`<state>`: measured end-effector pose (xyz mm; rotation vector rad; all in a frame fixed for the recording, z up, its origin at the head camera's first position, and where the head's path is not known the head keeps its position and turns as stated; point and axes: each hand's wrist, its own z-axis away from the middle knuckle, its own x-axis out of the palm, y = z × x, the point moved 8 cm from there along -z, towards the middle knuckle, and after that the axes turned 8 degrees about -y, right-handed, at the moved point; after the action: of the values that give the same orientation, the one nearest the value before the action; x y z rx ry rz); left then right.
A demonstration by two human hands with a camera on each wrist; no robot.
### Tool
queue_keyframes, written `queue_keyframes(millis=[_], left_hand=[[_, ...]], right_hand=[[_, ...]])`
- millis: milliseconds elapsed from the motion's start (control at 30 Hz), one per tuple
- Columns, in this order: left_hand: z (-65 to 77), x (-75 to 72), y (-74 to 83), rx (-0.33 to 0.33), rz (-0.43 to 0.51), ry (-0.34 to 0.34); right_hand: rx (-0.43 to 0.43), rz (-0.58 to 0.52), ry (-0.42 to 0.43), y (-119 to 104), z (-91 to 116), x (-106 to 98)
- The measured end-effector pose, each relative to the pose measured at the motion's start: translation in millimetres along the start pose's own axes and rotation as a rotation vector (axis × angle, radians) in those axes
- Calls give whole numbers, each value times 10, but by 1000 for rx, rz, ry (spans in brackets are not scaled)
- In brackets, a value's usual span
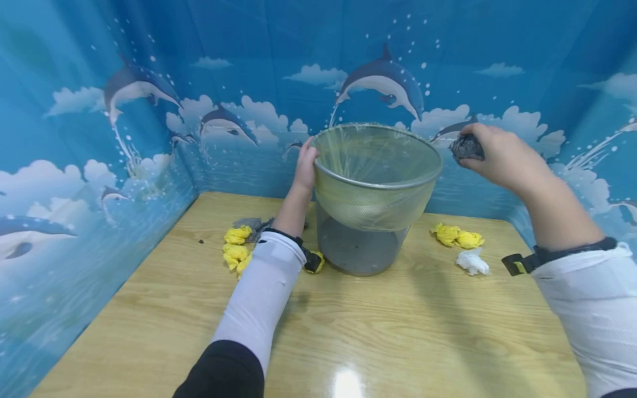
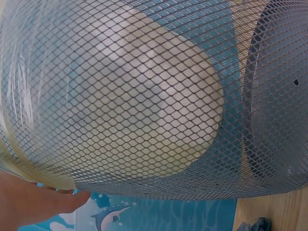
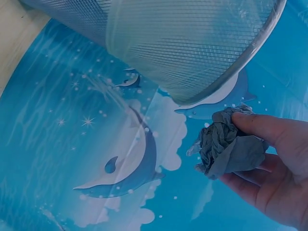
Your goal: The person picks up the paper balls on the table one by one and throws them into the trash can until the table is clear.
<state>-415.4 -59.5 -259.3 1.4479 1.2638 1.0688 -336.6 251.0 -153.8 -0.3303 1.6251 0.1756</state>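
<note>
A mesh wastebasket (image 1: pixel 365 249) stands on the table, lined with a thin, see-through yellowish bag (image 1: pixel 368 207) that is folded over its metal rim. At the basket's left side my left hand (image 1: pixel 306 166) grips the rim; only part of this hand (image 2: pixel 38 204) shows in the left wrist view. To the right of the rim, my right hand (image 1: pixel 507 160) is raised and holds a crumpled ball of dark grey paper (image 3: pixel 231 147) between thumb and fingers. The ball is apart from the basket.
Crumpled yellow paper (image 1: pixel 236 254) and grey paper (image 1: pixel 256 225) lie left of the basket, partly behind my left arm. On its right are more yellow crumples (image 1: pixel 457 236) and a white one (image 1: pixel 473 262). A dolphin-print curtain (image 1: pixel 249 66) surrounds the wooden table (image 1: pixel 378 331).
</note>
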Motion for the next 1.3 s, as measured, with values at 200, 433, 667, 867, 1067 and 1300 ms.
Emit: queue_keyframes(millis=[200, 433, 667, 867, 1067, 1300], left_hand=[[3, 5, 2, -1, 1, -4], [-1, -1, -10, 2, 4, -9], [-1, 0, -20, 2, -4, -15], [-4, -9, 12, 15, -3, -13], [-1, -9, 19, 5, -6, -15], [-2, -11, -2, -5, -4, -13]], right_hand=[[-22, -11, 30, -113, -54, -83], [-38, -47, 49, -276, -173, -119], [-70, -114, 35, -473, -330, -106], [-130, -119, 42, -668, -442, -100], [-170, -162, 54, -780, -483, -41], [-212, -204, 60, -869, -504, 25]])
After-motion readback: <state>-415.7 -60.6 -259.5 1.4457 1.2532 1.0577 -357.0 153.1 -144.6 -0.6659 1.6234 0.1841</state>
